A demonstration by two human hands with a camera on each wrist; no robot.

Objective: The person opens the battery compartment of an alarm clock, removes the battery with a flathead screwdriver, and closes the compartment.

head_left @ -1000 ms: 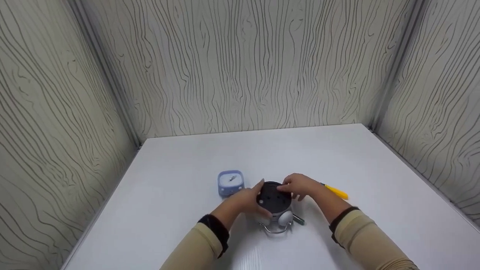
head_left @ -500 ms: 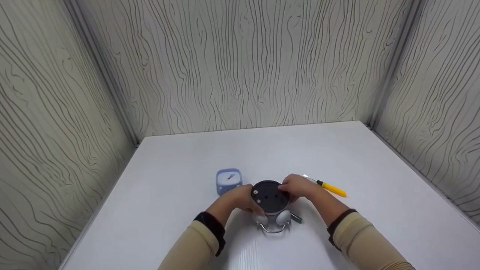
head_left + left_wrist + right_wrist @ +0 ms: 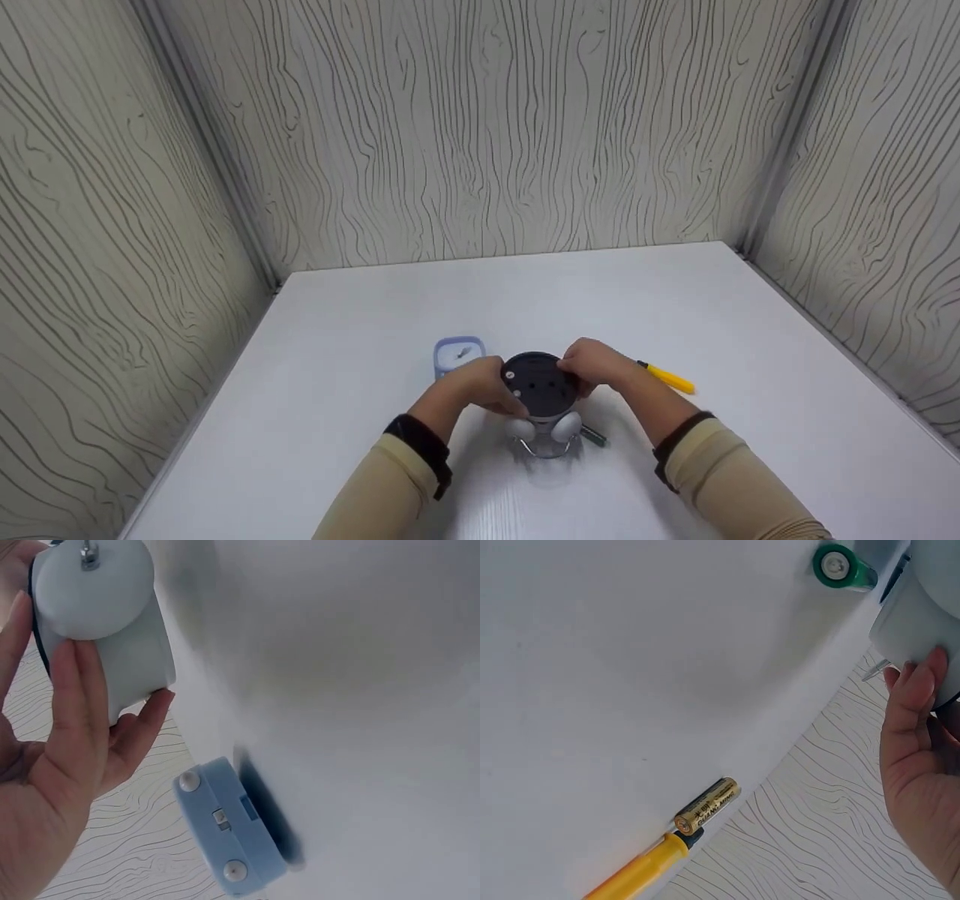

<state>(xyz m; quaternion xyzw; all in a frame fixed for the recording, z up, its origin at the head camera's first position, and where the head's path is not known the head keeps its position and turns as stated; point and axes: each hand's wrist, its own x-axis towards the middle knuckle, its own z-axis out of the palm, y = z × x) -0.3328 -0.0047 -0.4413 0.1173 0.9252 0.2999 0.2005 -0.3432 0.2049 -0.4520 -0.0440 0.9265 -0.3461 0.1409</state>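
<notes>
Both hands hold a white twin-bell alarm clock point(image 3: 541, 386), its black back facing up and its two bells and wire handle toward me. My left hand point(image 3: 487, 384) grips its left side; in the left wrist view, that hand's fingers point(image 3: 73, 701) lie along the white casing below a bell point(image 3: 94, 589). On the opposite side, my right hand point(image 3: 598, 365) grips the rim, thumb by the black back. The right wrist view shows curled fingers point(image 3: 915, 701) against the casing. The clock appears raised off the table, its face hidden below.
A small blue clock point(image 3: 459, 352) lies behind my left hand. To the right lies a yellow-handled screwdriver point(image 3: 673, 379), with a gold battery point(image 3: 709, 806) beside its shaft. A green battery point(image 3: 593, 436) lies near the bells. Patterned panels point(image 3: 480, 135) enclose the white table.
My left hand's fingers have shifted off the clock's back to its left side. The clock has moved slightly left and away from me, with the right hand staying at its right rim.
</notes>
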